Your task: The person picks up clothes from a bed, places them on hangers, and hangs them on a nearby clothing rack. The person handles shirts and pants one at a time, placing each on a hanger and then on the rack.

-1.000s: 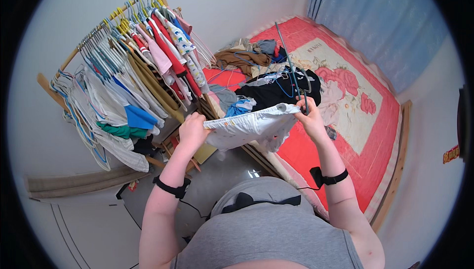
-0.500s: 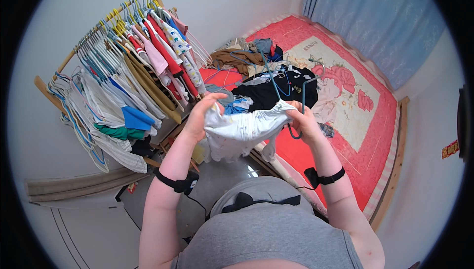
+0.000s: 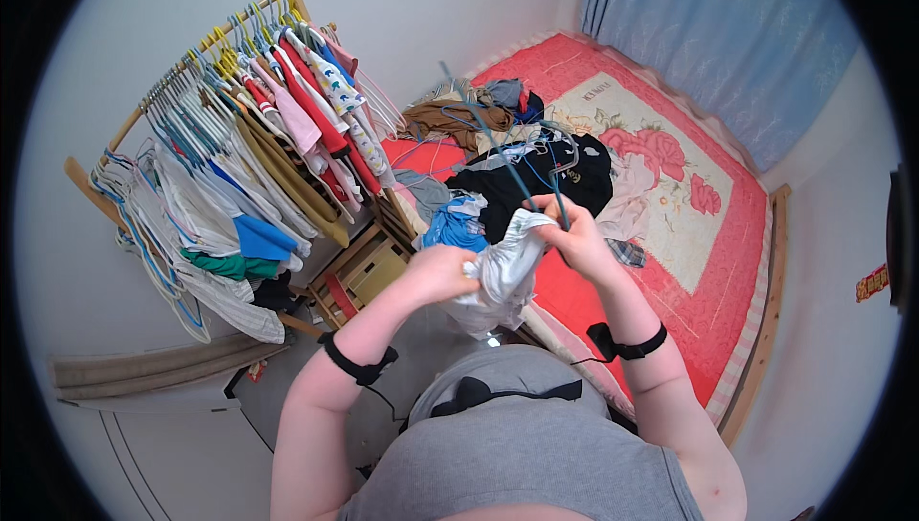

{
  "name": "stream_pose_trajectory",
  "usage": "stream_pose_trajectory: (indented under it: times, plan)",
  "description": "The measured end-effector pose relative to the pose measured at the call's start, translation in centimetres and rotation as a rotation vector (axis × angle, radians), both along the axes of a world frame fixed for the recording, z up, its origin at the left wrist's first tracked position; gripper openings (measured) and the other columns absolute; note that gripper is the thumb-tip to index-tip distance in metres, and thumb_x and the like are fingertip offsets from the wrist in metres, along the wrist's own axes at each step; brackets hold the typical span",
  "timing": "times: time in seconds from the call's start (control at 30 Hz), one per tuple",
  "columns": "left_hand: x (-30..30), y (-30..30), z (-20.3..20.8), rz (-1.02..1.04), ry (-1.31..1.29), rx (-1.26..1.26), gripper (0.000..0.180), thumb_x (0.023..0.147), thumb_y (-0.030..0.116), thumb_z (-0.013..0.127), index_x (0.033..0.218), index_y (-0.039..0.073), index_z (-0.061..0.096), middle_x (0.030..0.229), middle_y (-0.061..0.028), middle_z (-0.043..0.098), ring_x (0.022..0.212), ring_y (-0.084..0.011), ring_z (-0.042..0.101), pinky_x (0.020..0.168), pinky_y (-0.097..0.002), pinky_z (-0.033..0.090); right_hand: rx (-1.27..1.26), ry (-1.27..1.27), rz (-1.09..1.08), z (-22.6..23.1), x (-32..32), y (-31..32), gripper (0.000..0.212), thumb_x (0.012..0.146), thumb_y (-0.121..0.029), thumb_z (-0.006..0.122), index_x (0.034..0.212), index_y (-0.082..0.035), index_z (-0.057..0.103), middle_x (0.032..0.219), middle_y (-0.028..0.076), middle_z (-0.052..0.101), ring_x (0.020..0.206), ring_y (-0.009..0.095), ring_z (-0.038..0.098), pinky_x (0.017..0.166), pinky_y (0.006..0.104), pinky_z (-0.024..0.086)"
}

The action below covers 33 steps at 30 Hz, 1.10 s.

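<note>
A small white garment (image 3: 505,277) with faint prints hangs bunched between my two hands in front of my body. My left hand (image 3: 440,274) is closed on its left side, fingers curled into the cloth. My right hand (image 3: 579,239) pinches the garment's upper edge and also grips a dark blue-green clothes hanger (image 3: 518,177). The hanger's bars rise above that hand, tilted over the bed, and part of it is hidden by the fingers and cloth. Just beyond the garment lie a blue-and-white cloth (image 3: 456,224) and a black garment (image 3: 507,198).
On the left stands a wooden clothes rack (image 3: 124,126) full of shirts on hangers. A bed (image 3: 713,339) with a red floral cover fills the right, with brown clothes (image 3: 458,120) and loose hangers heaped on it. Below the rack is a wooden chair (image 3: 337,282).
My left hand has moved down and right, closer to my right hand, and the garment has bunched up. The hanger has tilted, its bars now leaning toward the upper left.
</note>
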<state>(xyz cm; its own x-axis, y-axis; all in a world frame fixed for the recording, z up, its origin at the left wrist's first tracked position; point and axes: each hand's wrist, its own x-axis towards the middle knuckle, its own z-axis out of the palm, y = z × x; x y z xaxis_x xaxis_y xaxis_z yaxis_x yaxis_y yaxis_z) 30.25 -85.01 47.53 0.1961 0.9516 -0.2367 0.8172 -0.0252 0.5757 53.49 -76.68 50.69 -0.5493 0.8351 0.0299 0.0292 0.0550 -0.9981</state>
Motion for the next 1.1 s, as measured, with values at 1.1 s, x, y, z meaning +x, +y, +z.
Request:
stream_pose_trajectory:
  times: [1.1]
  plan:
    - [-1.3,1.6,8.1,-0.138,-0.378,-0.291,0.035,0.089,0.036,0.064,0.09,0.001,0.067,0.07,0.0026,0.058,0.067,-0.0056,0.049,0.062,-0.0254,0.043,-0.045,-0.261,0.077,-5.6,4.4,1.9,0.021,0.094,-0.018,0.06,0.107,-0.002,0.065,0.094,0.002,0.065,0.086,0.009,0.06,0.078,0.0263,0.05]
